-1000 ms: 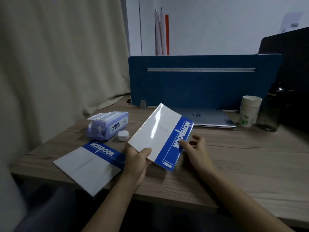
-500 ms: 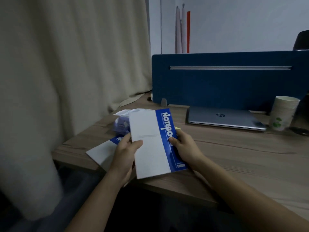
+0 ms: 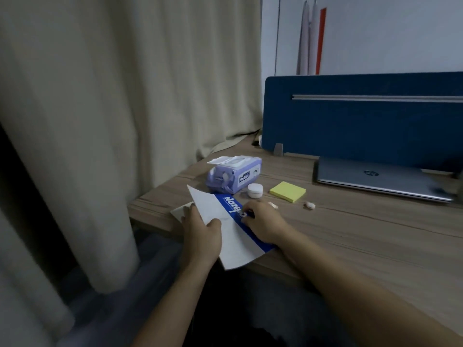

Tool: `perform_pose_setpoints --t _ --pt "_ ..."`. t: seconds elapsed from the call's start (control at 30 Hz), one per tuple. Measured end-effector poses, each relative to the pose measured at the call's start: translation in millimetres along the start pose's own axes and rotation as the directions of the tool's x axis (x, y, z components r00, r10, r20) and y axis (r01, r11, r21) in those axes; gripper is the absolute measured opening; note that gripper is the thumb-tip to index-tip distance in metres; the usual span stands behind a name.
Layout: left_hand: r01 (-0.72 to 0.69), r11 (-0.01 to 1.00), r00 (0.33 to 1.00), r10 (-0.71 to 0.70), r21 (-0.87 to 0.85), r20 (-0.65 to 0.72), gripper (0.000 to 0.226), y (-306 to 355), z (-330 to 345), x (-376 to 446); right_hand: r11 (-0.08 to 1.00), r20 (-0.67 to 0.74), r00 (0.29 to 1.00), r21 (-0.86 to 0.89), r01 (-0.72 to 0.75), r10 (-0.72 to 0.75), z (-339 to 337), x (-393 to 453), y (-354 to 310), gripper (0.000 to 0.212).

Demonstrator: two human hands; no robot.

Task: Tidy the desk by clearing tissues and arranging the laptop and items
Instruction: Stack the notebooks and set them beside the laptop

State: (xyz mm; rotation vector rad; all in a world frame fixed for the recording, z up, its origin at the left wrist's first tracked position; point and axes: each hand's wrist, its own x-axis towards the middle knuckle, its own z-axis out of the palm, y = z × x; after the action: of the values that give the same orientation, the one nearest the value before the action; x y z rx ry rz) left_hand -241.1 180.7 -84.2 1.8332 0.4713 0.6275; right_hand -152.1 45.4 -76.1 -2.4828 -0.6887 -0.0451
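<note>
I hold a white and blue notebook [image 3: 233, 236] low over the desk's front left corner. My left hand [image 3: 200, 234] grips its left edge and my right hand [image 3: 263, 222] presses on its blue band. Under it lies a second notebook [image 3: 181, 211], with only a pale corner showing. A purple pack of wet tissues [image 3: 233, 174] with its flap open sits just behind. A closed silver laptop [image 3: 380, 178] rests at the back, against the blue divider [image 3: 363, 121].
A small white jar [image 3: 255, 190], a yellow sticky-note pad [image 3: 288, 191] and two small pale objects [image 3: 310, 205] lie on the wooden desk [image 3: 363, 246]. A beige curtain [image 3: 112, 108] hangs at the left, close to the desk edge.
The notebook in my hands has come down to the left, onto the second notebook. My view has swung left; the paper cups and the bottle are out of frame.
</note>
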Motion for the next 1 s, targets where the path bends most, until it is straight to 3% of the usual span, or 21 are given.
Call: perform_pose_setpoints --t 0.07,0.2,0.27,0.37,0.6,0.7,0.83,0.93,1.0 --pt "0.011 0.999 1.0 -0.011 0.033 -0.001 0.037 3.6 2.1 2.0 0.999 0.003 1.0 0.018 -0.027 0.027 -4.0 -3.3 1.1 0.011" --pt "0.093 0.995 0.995 -0.094 0.027 0.037 0.041 7.0 1.7 0.8 0.997 -0.003 0.998 0.026 -0.067 0.067 -10.0 -9.9 -1.3 0.028" --pt "0.103 0.992 0.995 -0.104 0.07 0.006 0.043 3.5 -0.3 -5.2 0.997 0.001 0.998 0.029 -0.07 0.07 -10.3 -14.5 -2.8 0.017" --pt "0.13 0.988 0.989 -0.123 0.086 -0.084 0.045 -1.8 -2.5 -18.3 0.995 0.002 0.997 0.062 -0.076 0.076 -9.3 -24.1 -4.5 0.027" --pt "0.101 0.974 0.981 -0.132 -0.203 -0.143 0.067 -5.7 0.3 -38.9 0.982 -0.029 0.995 0.17 -0.087 0.093 -7.1 -44.0 -5.1 0.025" --pt "-0.014 0.971 0.986 -0.027 -0.238 -0.167 0.059 -3.7 1.7 -43.5 0.908 -0.073 0.982 0.398 -0.13 0.173 -10.0 -52.9 -2.5 0.038" --pt "-0.245 0.934 0.968 0.219 -0.261 -0.123 0.031 7.1 7.0 -47.7 0.69 -0.102 0.971 0.72 -0.08 0.218 -31.7 -68.7 6.6 0.035" --pt "-0.347 0.877 0.937 0.337 -0.332 -0.089 0.023 26.3 25.2 -50.3 0.588 -0.199 0.957 0.808 0.038 0.211 -62.9 -77.2 21.1 0.023" --pt "-0.391 0.852 0.916 0.396 -0.347 -0.062 0.024 40.8 46.2 -49.3 0.596 -0.315 0.925 0.792 0.133 0.212 -86.3 -82.6 32.7 0.017"
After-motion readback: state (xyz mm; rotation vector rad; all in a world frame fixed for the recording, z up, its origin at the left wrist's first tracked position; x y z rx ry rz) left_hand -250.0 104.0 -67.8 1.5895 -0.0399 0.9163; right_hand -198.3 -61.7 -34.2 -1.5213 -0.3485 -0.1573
